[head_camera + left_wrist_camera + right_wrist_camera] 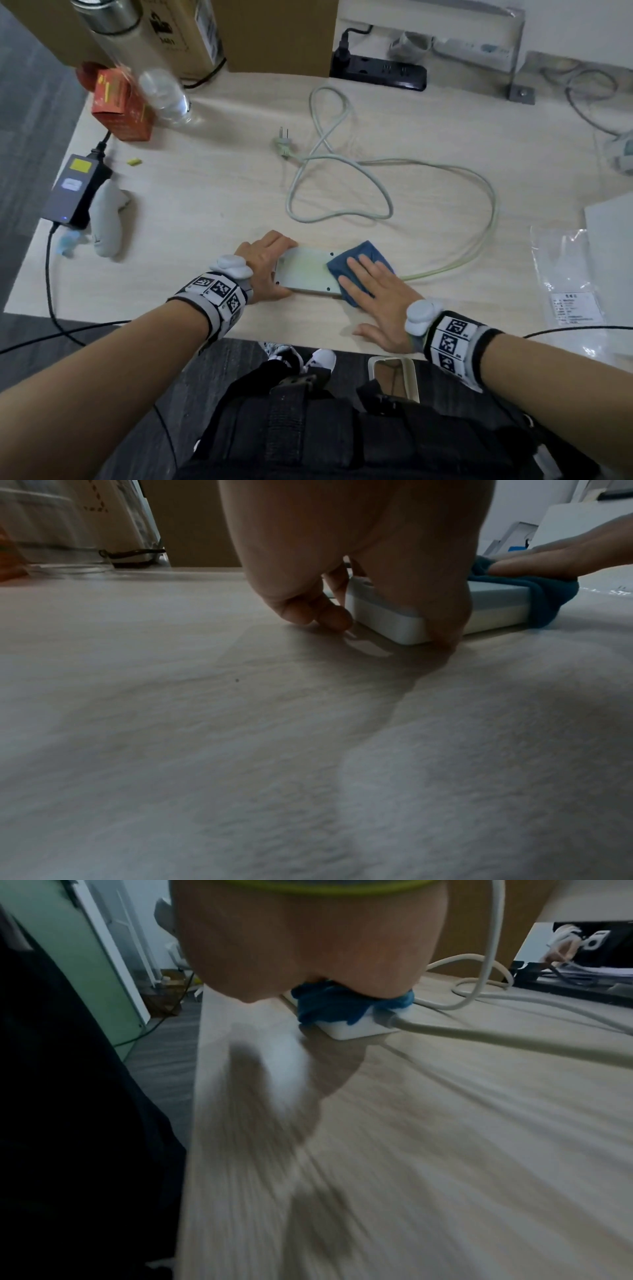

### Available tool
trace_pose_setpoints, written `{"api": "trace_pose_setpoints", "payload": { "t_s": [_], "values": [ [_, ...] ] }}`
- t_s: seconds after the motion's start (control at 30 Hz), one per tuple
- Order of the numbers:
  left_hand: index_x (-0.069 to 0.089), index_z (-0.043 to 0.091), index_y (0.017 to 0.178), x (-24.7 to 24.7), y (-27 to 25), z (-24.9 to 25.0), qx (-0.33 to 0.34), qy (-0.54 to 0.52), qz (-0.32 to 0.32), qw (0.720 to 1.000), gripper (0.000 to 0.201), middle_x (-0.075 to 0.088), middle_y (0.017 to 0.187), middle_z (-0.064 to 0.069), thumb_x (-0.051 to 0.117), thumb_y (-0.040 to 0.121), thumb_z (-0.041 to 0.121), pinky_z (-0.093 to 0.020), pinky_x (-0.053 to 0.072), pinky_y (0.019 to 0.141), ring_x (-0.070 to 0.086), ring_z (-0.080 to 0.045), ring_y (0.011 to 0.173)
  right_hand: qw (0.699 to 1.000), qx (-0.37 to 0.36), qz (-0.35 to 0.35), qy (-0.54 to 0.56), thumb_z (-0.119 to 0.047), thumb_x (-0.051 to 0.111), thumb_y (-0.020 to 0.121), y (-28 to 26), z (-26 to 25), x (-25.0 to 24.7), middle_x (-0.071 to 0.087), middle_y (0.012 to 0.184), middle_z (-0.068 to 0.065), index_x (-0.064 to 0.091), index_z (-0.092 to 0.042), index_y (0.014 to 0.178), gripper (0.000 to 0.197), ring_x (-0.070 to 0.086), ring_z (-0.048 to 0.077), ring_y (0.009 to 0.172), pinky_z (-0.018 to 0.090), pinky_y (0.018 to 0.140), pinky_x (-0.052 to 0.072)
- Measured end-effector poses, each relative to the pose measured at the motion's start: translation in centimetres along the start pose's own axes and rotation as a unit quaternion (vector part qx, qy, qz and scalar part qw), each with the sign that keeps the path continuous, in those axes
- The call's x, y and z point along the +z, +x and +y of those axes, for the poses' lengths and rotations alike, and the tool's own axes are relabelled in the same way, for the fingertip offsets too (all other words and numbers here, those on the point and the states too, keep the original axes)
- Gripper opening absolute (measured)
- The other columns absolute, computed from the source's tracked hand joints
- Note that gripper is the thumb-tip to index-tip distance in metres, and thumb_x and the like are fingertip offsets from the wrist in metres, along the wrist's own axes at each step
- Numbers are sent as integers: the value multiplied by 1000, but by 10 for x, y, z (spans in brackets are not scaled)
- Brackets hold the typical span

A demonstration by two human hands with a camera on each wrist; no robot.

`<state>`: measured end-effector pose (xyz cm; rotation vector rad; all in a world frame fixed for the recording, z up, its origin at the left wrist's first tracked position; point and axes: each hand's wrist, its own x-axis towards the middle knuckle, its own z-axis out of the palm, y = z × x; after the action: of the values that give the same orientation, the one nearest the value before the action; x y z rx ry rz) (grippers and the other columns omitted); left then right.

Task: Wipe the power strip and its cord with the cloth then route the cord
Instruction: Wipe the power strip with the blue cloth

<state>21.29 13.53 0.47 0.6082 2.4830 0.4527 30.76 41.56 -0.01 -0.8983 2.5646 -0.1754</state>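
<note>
A white power strip (308, 272) lies back-up near the table's front edge. My left hand (274, 267) grips its left end, thumb on the near side and fingers curled over the far side; the left wrist view shows this end (383, 620) up close. My right hand (370, 287) lies flat with straight fingers, pressing a blue cloth (371, 251) onto the strip's right end. The cloth (325, 1007) drapes over that end. The pale cord (342, 161) leaves the right end, loops over the table and ends in a loose plug (283, 144).
At the back stand a cardboard box (274, 31) and a black power strip (380, 70). On the left are an orange box (120, 102), a clear bottle (164, 96), a power adapter (73, 188) and a white handheld device (106, 222). A plastic bag (568, 291) lies on the right.
</note>
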Motion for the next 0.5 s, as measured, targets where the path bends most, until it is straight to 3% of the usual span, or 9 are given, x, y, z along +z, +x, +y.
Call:
{"api": "trace_pose_setpoints", "payload": {
  "t_s": [0.07, 0.17, 0.3, 0.4, 0.5],
  "values": [
    [44, 30, 128, 2, 0, -2, 12, -26, 6, 1000, 78, 46, 123, 9, 78, 61, 51, -36, 47, 82, 56, -23, 91, 1000, 8, 11, 17, -64, 35, 90, 15, -15, -3, -1, 160, 15, 9, -8, 153, 88, -7, 32, 147, 50, 119, 8],
    [48, 29, 127, 7, 0, -4, 30, -78, 26, 996, 79, 49, 120, 10, 73, 58, 58, -35, 53, 79, 60, -17, 93, 1000, -4, 16, 23, -67, 34, 90, 45, -37, -4, -4, 160, 13, 6, -9, 153, 91, -12, 29, 147, 47, 120, 1],
    [53, 28, 123, 12, 5, -6, 46, -88, 46, 994, 68, 51, 115, 10, 76, 60, 41, -35, 55, 75, 62, -15, 88, 999, -8, 33, 25, -71, 32, 88, 74, -56, -4, -1, 161, 11, 8, -12, 153, 91, -10, 26, 147, 43, 120, -3],
    [54, 27, 122, 12, 7, -10, 52, -77, 38, 995, 74, 51, 115, 8, 79, 56, 47, -32, 55, 75, 62, -16, 87, 999, -16, 20, 26, -65, 34, 91, 59, -38, -3, 3, 161, 7, 5, -9, 153, 88, -6, 21, 147, 40, 120, 0],
    [51, 24, 129, 10, 8, -12, 45, -58, 25, 997, 83, 48, 120, 7, 80, 56, 51, -30, 53, 77, 60, -17, 92, 1000, -26, -7, -2, -61, 29, 94, 21, 1, -2, 9, 160, 7, 11, -11, 153, 79, 2, 25, 148, 40, 118, 3]
  ]
}}
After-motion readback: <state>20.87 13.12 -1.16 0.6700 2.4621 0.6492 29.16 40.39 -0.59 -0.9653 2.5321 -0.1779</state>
